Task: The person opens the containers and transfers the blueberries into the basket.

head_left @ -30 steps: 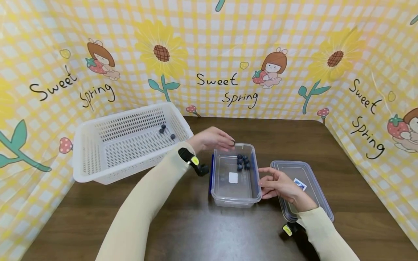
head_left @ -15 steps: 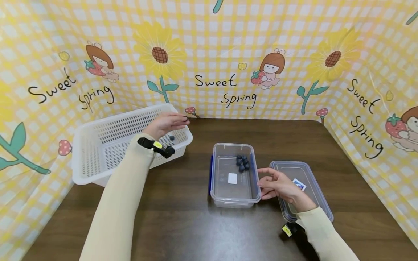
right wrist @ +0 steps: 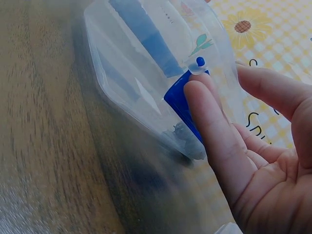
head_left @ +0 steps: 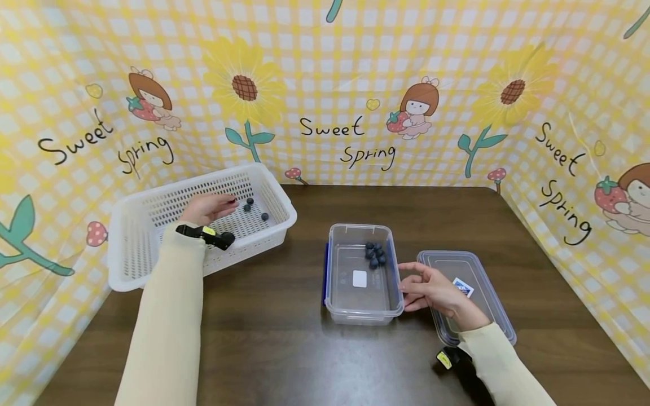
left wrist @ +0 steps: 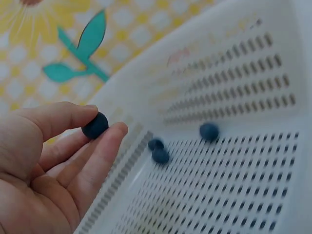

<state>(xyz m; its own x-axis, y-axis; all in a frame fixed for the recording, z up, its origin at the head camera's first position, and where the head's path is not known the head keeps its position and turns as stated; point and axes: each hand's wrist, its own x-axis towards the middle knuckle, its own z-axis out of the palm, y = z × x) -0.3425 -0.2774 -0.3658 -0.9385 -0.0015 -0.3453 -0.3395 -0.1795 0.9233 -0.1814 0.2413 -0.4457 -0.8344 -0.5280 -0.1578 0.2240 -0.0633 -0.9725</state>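
Dark wood table (head_left: 284, 349) across the lower frame, yellow checked sunflower backdrop (head_left: 325, 67) behind, one white basket (head_left: 127, 270) centre left holding three loose blueberries (head_left: 247, 207), left hand (head_left: 205, 207) inside it pinching a fourth blueberry (left wrist: 95, 125), one clear container (head_left: 359, 307) at centre with about five berries (head_left: 376, 255), right hand (head_left: 431, 288) relaxed, fingers against its blue clip, one lid (head_left: 487, 304) lower right.

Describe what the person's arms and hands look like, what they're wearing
Both arms are covered in long, close-fitting cream sleeves down to the wrists. The left hand and right hand are bare, without gloves. Each wrist carries a small black device with a yellow marking: the left wrist device and right wrist device.
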